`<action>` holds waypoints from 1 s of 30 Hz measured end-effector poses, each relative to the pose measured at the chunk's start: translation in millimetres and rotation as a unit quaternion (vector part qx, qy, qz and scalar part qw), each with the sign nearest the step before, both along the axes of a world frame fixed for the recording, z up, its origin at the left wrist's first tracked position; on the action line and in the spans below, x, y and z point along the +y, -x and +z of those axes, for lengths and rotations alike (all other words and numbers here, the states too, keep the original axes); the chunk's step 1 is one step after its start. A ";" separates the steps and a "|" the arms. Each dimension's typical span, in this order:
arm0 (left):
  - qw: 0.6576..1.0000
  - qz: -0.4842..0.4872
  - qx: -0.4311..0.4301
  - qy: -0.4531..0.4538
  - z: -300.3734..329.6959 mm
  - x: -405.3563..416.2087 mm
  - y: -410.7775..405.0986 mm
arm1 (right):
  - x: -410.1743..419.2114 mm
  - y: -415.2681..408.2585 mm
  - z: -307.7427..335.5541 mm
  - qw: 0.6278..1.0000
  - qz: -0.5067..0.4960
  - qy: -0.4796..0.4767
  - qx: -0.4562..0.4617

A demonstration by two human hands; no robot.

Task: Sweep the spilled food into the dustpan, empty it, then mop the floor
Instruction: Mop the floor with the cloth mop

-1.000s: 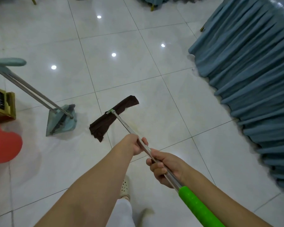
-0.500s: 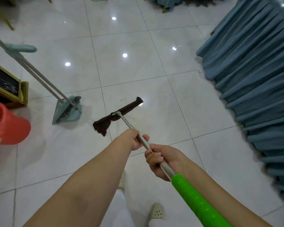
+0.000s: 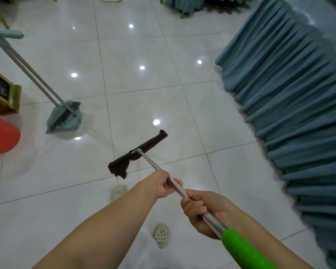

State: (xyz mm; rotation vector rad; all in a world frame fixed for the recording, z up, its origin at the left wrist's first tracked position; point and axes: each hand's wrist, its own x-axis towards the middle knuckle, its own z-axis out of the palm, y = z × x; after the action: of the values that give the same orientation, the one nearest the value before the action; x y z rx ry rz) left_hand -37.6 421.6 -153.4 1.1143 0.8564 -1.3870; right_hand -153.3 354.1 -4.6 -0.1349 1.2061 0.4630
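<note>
A mop with a dark brown cloth head (image 3: 138,153) lies flat on the white tiled floor (image 3: 144,90), close in front of my feet. Its metal pole (image 3: 153,164) runs back to a green grip (image 3: 246,251). My left hand (image 3: 163,184) is closed around the pole, and my right hand (image 3: 202,210) grips it just behind, above the green grip. A few small brown specks (image 3: 131,108) dot the tile beyond the mop head. A teal dustpan (image 3: 66,118) with a broom clipped in it stands at the left.
A red bin (image 3: 2,133) and a gold-framed black board (image 3: 2,90) sit at the left edge. Pleated blue table skirting (image 3: 291,105) fills the right side. My two pale clogs (image 3: 118,192) stand just behind the mop head.
The mop head has been pulled back toward my feet across the tile. The camera view has tilted, and both hands keep the same grip on the pole.
</note>
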 end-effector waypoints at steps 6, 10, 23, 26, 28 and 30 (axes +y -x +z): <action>1.000 0.022 0.009 0.009 6.1 6.0 36.1 | 0.1 30.1 7.4 0.999 0.032 0.016 0.008; 0.999 0.048 0.001 0.009 2.9 1.9 11.7 | -8.9 3.2 1.2 0.999 0.050 0.002 0.005; 0.995 0.096 -0.028 -0.005 -14.2 27.4 -139.4 | 14.3 -146.2 -33.2 0.996 0.089 0.003 -0.028; 0.995 0.092 -0.032 -0.006 -13.5 32.3 -178.3 | 18.3 -185.4 -36.9 0.996 0.087 0.004 -0.030; 0.996 0.086 -0.037 -0.007 -11.0 33.4 -202.0 | 19.3 -210.0 -38.1 0.996 0.082 0.006 -0.031; 0.996 0.082 -0.041 -0.013 -9.8 32.5 -223.8 | 18.9 -231.4 -39.2 0.997 0.071 0.003 -0.030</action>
State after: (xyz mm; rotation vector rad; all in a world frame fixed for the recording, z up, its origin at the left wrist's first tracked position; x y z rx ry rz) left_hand 186.2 454.1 -163.2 1.0872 0.8891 -1.1902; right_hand 78.1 372.9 -43.7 -0.2391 1.1433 0.5745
